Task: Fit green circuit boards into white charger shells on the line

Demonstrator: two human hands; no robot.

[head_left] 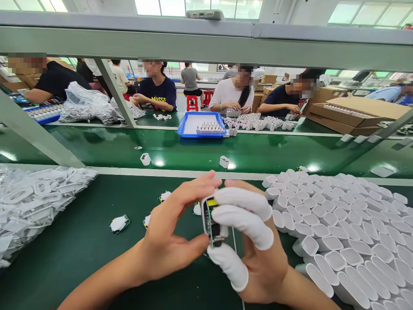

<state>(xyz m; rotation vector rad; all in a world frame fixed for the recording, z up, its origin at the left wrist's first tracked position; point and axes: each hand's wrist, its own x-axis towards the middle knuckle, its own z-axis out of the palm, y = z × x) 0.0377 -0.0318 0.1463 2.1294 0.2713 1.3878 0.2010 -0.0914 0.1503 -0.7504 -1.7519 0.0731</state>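
Observation:
In front of me my left hand [171, 228] grips a white plastic housing [204, 215] between thumb and fingers. My right hand [261, 241], with white cloth cots on the thumb and two fingers, pinches a small circuit board [211, 226] with black and yellow components. The board stands on edge against the housing's opening; how deep it sits inside is hidden by my fingers. On the green bench behind and left of my hands lie several boards with white pads, one board [119, 224] being nearest the left.
A pile of white housings [338, 232] covers the right side. At left lies a plastic bag of white frames [38, 202]. Beyond runs a green conveyor [180, 148] carrying two white housings. Co-workers sit across it, by a blue tray [190, 134]. A metal beam [206, 41] crosses above.

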